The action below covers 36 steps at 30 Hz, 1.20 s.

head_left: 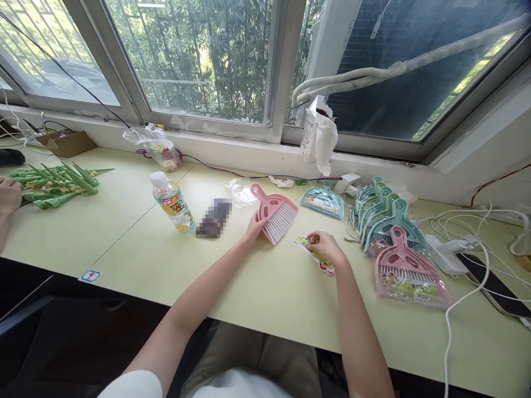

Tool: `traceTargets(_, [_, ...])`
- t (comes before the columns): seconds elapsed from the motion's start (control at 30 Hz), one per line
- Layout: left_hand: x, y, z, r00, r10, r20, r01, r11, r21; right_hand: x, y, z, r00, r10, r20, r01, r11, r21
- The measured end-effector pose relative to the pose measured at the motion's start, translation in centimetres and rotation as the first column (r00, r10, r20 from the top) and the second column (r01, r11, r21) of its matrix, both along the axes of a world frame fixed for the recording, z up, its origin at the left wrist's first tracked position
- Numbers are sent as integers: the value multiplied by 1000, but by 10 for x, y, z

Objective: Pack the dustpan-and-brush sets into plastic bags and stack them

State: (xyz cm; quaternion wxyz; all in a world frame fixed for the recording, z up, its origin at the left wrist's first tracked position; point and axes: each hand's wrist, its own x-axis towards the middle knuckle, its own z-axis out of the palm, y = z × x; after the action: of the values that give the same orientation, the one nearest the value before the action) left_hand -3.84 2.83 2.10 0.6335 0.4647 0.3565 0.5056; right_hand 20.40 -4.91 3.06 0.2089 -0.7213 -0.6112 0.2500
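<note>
My left hand (254, 226) is closed on the edge of a pink mini dustpan (265, 200), which has a white-bristled brush (282, 222) nested in it. The bristles point toward the lower right. To the right, my right hand (326, 246) pinches a printed card (314, 256) in green and white with red shapes at its lower end, close above the table. Beyond both hands lies a blue-green dustpan set (323, 200) with a printed card in it. Clear plastic film (243, 190) is spread behind the pink dustpan.
Wrapped blue-green dustpan sets (398, 224) and a wrapped pink set (409, 271) are stacked at right, beside cables and a phone (493, 282). A bottle (172, 202) stands left, near a pixelated item (214, 218). Farther left are green cone-shaped pieces (62, 182) and another person's hand (9, 194).
</note>
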Motion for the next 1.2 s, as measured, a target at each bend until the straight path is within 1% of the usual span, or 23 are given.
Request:
traceTargets(0.13, [0,-2,3,1000,-8,0,8,1000,26,-2,-2,-1,996,-11,89,8,999,31])
traceTargets(0.23, [0,-3,6,1000,10,-5,-10,1000,10,-10,-3,0,996,12,87,-16,999,42])
traceTargets(0.33, [1,-1,4,1000,19,3,-19,1000,-9,-17,-4,2,990,69,125,-78,995,61])
traceTargets(0.47, [2,1,0,1000,16,7,-16,1000,-23,-21,-5,5,976,103,190,-110,993,29])
traceTargets(0.57, [3,0,0,1000,22,-1,-22,999,-41,-19,-4,3,979,110,172,-116,993,26])
traceTargets(0.63, [3,-1,1,999,35,-3,-35,998,-52,-18,-3,0,986,106,125,-111,993,34])
traceTargets(0.7, [3,-3,4,999,41,-2,-41,998,-57,-17,-1,-4,995,74,61,-77,996,49])
traceTargets(0.77, [3,-4,6,999,39,-3,-39,997,-61,-17,0,-8,999,23,28,-25,998,54])
traceTargets(0.83, [3,-5,7,999,35,-4,-35,997,-65,-18,1,-10,1000,-4,30,3,1000,28])
traceTargets(0.9, [2,-4,6,999,36,-3,-37,997,-69,-19,1,-10,1000,8,25,-8,1000,-14])
traceTargets(0.97, [2,-3,4,999,41,-5,-41,997,-72,-20,2,-10,999,24,30,-24,999,-28])
traceTargets(1.1, [2,-1,-2,998,58,-10,-59,996,-71,-21,1,-9,991,-4,135,-5,998,63])
traceTargets(1.13, [2,-1,-3,998,58,-7,-59,996,-70,-21,0,-9,989,-8,146,-4,997,81])
traceTargets(1.2, [3,0,-4,998,56,3,-56,996,-69,-20,-1,-8,993,10,121,-19,998,67])
